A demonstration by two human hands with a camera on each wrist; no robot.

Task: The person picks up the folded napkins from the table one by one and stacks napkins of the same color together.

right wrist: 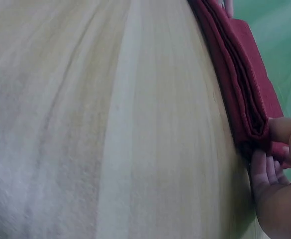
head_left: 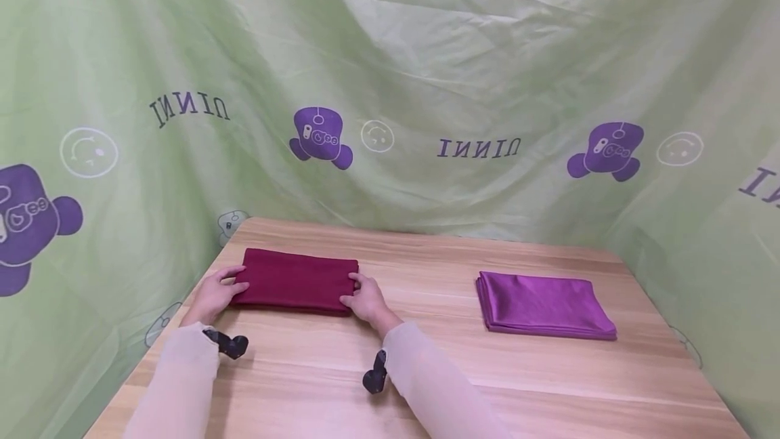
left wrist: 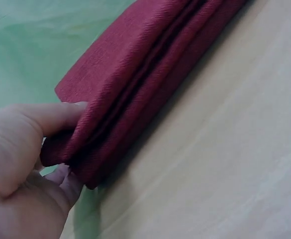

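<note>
A dark red cloth [head_left: 295,281], folded into a thick rectangle, lies toward the back left of the table. My left hand [head_left: 213,294] pinches its left end, thumb on top and fingers at the lower layers, as the left wrist view shows on the red cloth [left wrist: 135,74]. At the opposite end my right hand [head_left: 367,299] pinches the layers between thumb and fingers. Several stacked folds show along the near edge of the red cloth [right wrist: 235,74] in the right wrist view.
A shiny purple cloth [head_left: 542,305], also folded into a rectangle, lies on the right side of the wooden table [head_left: 426,371]. Green printed curtains [head_left: 426,73] hang close behind the table and along both sides. Each sleeved wrist carries a small black camera.
</note>
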